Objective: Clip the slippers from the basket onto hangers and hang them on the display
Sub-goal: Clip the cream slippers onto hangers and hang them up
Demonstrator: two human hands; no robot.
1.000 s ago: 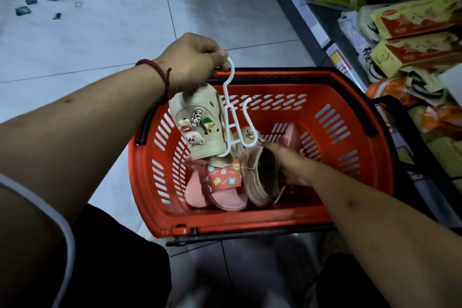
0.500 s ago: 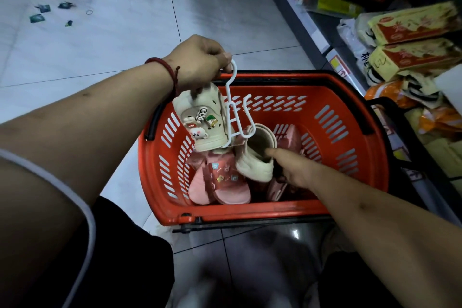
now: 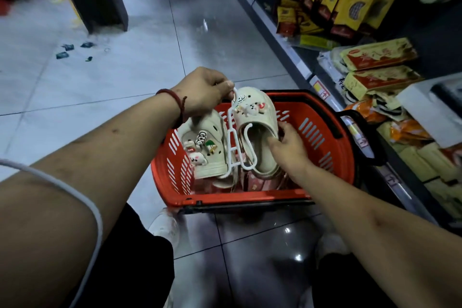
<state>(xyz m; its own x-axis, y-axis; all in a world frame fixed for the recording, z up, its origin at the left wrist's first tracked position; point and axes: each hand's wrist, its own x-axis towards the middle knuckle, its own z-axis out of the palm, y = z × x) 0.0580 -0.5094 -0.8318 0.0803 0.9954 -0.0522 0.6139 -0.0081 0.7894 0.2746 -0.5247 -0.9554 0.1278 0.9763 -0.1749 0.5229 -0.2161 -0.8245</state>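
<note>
Nearest, the right hand (image 3: 287, 147) grips a cream clog (image 3: 257, 117) by its opening at the right prong of a white hanger (image 3: 231, 137), a matching clog (image 3: 202, 147) hangs on the left prong, the left hand (image 3: 202, 94) pinches the hook, all above the red basket (image 3: 250, 199) holding pink slippers (image 3: 257, 182), with packaged goods (image 3: 380, 55) shelved beyond.

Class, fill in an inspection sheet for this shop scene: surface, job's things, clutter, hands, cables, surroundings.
Surface: grey tiled floor.
Job's things: red basket on floor; white hanger carrying a cream slipper; second cream slipper at its free arm; pink slippers in basket.
Clutter: dark scraps on floor.
Hands: left hand pinches hanger hook; right hand grips second cream slipper.
Cables: white cable across left arm.
Surroundings: shelf of packaged goods at right.
</note>
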